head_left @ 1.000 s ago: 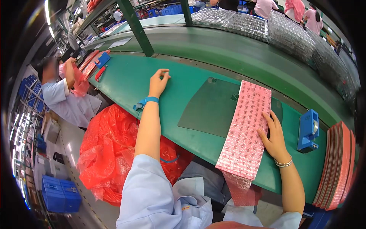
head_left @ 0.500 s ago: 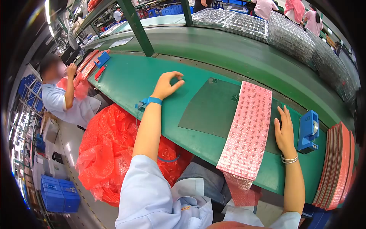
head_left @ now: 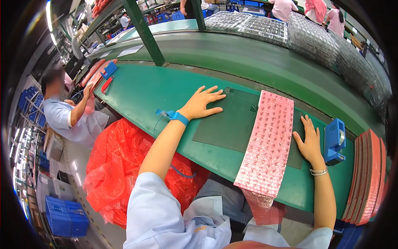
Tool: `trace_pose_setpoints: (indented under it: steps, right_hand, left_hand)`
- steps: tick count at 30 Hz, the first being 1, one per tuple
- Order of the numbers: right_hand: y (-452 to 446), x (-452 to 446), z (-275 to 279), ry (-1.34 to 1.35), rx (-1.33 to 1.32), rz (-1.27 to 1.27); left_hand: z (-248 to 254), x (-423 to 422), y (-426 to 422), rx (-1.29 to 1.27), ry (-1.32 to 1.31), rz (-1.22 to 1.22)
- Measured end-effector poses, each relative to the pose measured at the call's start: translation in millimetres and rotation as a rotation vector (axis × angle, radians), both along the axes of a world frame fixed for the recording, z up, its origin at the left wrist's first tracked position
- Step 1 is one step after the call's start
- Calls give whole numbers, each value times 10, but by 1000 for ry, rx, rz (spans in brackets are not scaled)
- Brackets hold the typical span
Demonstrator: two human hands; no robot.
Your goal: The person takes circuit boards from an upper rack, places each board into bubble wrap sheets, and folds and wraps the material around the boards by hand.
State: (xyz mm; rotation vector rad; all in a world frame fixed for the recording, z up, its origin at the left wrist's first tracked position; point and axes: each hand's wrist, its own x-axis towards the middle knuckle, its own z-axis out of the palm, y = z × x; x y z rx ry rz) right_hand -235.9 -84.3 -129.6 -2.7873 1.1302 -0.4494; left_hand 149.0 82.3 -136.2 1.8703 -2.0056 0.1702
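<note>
Head view: pink bubble wrap [head_left: 267, 141] lies across dark mat [head_left: 230, 124], likely for flat backing. Left hand [head_left: 203, 103] spread, empty, at mat's left; right hand [head_left: 309, 139] open, empty, just beside wrap.

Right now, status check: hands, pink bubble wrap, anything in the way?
Left hand open, right hand open, either side of pink bubble wrap. Lies across dark mat, near end overhanging bench. Nothing on top; blue tape dispenser beside right hand.

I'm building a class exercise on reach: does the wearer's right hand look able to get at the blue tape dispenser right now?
Probably yes: the right hand looks empty and is close beside the blue tape dispenser, with nothing visible standing between them.
</note>
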Motion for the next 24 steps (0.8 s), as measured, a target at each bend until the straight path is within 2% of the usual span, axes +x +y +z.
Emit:
trace_pose_setpoints:
  steps: [5, 9, 15, 19, 20, 21, 22, 24]
  right_hand:
    - [77, -32, 33, -27, 96, -15]
    - [148, -59, 35, 64, 1, -60]
    - [166, -40, 53, 59, -77, -117]
    - [73, -7, 137, -441, -153, 125]
    - [86, -21, 157, -440, -150, 124]
    - [103, -47, 198, -432, -15, 101]
    - [117, -75, 246, -424, 119, 77]
    - [126, -108, 301, -403, 384, 30]
  left_hand:
    - [10, -12, -40, 31, 4, -11]
    - [64, -51, -66, 34, -61, -28]
    - [182, -125, -123, 55, -183, -30]
    - [655, -658, -464, 120, -191, 260]
    - [579, -713, -628, -72, 39, 166]
    - [501, -777, -782, -263, 268, 69]
    - [507, -888, -858, -262, 267, 66]
    - [554, -1094, -926, -177, 1250, 89]
